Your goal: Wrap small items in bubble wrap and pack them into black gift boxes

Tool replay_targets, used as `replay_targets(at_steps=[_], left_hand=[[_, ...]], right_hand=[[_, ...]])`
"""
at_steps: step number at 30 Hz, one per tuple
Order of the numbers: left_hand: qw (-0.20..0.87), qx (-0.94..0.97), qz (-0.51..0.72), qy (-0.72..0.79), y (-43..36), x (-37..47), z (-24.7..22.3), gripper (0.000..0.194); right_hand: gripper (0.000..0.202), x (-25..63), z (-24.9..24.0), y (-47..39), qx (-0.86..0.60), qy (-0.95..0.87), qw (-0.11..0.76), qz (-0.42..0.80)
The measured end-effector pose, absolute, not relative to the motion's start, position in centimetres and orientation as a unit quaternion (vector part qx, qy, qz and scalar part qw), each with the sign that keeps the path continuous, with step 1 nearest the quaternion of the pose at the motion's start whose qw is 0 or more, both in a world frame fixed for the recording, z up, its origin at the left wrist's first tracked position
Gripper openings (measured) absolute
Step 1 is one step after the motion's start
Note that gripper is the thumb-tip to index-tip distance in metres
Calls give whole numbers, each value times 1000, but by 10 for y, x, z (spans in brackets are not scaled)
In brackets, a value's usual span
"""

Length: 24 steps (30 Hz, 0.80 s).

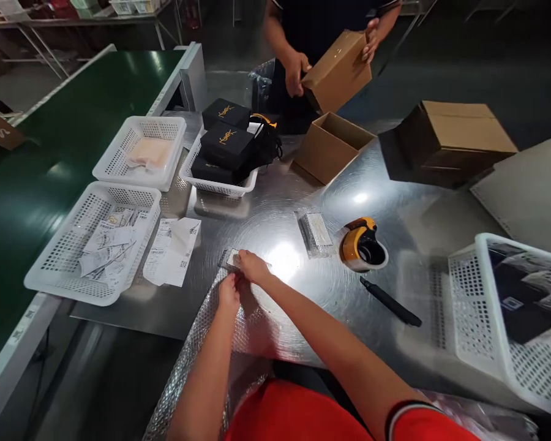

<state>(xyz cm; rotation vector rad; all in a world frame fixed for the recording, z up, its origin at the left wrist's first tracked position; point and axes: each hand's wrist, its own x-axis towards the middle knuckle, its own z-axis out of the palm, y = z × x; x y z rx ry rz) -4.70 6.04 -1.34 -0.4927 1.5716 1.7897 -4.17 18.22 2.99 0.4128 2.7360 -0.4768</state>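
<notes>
On the metal table, my right hand (253,267) has its fingers closed on a small flat packet (232,258) with a white label, which lies at the far end of a bubble wrap sheet (202,334). My left hand (229,293) is just below it, fingers pinched together at the wrap's edge. The wrap runs down toward my body under my left forearm. Farther right lie a bubble-wrapped packet (316,234), a yellow and black tape dispenser (362,248) and a black cutter (390,301).
Paper slips (172,251) lie beside a white basket (92,245) at left. Black boxes (227,144) fill another basket. Across the table a person holds a carton (340,70) behind an open carton (333,147). A tall white basket (477,306) stands at right; a green conveyor (73,135) runs at left.
</notes>
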Motion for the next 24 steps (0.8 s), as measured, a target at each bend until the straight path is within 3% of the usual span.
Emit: replay_targets(at_steps=[3,6,7,10,12,14,18,24], left_hand=[[332,-117,638,684,33,-22,-1,23],[311,-2,545,778,-10,13,7,34],[287,89,457,837,-25,25,8,42],[215,273,201,916,-58,47,1,57],[187,320,112,922,-68,51,-4,60],[178,340,80,920,-71,49,-6,59],[188,337,77,919,-64,44,1,53],[172,320,62,929,-41,35,10,40]], right_hand=[[57,-57,37,188,193,957,168,-139],[56,-57,40,188,207,950,193,-131],[56,-53,39,185,203,950,196,-133],[46,-34,31,160,189,963,156,-116],[26,-18,19,139,178,971,122,-100],[17,-6,4,123,169,980,73,-80],[18,5,-21,112,160,986,-29,-37],[20,4,-26,118,134,990,-28,-22]])
